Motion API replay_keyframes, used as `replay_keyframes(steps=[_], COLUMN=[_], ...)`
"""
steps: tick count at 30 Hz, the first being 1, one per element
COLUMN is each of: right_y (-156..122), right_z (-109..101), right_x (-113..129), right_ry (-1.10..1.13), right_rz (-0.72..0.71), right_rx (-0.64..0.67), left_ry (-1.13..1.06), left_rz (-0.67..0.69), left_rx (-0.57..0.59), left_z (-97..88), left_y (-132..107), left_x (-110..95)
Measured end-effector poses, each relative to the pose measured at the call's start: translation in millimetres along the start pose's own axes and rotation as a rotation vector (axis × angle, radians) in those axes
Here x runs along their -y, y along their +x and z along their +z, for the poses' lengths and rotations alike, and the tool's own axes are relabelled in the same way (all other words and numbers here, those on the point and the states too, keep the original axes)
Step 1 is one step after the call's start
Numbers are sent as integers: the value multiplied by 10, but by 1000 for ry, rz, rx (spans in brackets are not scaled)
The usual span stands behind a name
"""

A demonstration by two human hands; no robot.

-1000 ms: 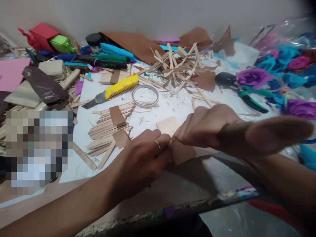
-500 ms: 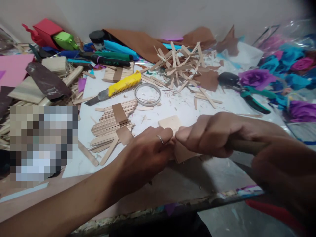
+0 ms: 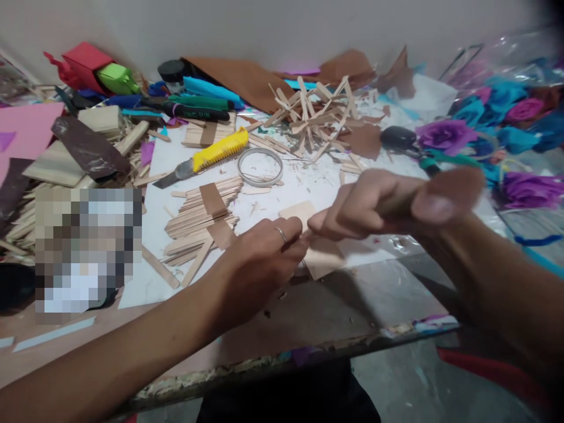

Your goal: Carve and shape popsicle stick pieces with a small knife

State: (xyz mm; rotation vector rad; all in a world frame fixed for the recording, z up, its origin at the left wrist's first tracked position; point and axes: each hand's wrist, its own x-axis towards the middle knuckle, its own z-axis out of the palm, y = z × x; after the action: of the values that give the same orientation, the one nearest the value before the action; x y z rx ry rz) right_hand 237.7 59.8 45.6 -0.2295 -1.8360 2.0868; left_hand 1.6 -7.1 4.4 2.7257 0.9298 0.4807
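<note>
My left hand (image 3: 268,264), with a ring on one finger, is closed in a pinch near the middle of the table. What it pinches is hidden by the fingers. My right hand (image 3: 374,205) is closed just to the right, its fingertips almost touching the left ones. An olive-brown, rod-like thing (image 3: 394,208) shows between its curled fingers and its raised thumb; its kind is unclear. Beneath both hands lies a pale, thin wooden piece (image 3: 326,258). A stack of craft sticks with brown bands (image 3: 202,214) sits left of my left hand.
Behind my hands lie a yellow utility knife (image 3: 220,150), a grey ring (image 3: 259,166) and a loose heap of craft sticks (image 3: 312,117). Purple paper flowers (image 3: 447,138) and pliers (image 3: 399,139) are at the right. A blurred-out object (image 3: 88,252) stands left. The table edge (image 3: 308,352) runs close to me.
My right hand has moved up a little and its thumb has lifted, turning toward the camera. My left hand keeps nearly the same place and stays pinched. The view has shifted slightly.
</note>
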Motion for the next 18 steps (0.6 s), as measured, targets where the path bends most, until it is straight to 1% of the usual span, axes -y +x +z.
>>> replay_keyframes(steps=[3,4,7,9,11,13,15,18], right_y=[7,7,7,20,47,84,114,126], right_z=[-55,-50,30,98,147,174,195,244], right_x=[1,14,40,15,-52,-129,-180,-194], right_ry=[75,104,150,157,191,229,243,266], right_rz=[-85,-138,-256,-264,-250,-287,-307,-266], right_rx=[-13,-16,-135,-255,-345,-319,-277,-363], left_ry=[34,23,-59,-107,-120,-125,-150,-183], left_rz=[7,0,-69,-99,-69,-45,-74,-140], left_rx=[-10,-7,3,-9,-42,-72,-80,-80], left_z=[24,25,23,32,49,70,88,103], left_y=[5,5,-4,-17,-29,-35,-36,-37], left_x=[25,29,39,49,61,67,61,31])
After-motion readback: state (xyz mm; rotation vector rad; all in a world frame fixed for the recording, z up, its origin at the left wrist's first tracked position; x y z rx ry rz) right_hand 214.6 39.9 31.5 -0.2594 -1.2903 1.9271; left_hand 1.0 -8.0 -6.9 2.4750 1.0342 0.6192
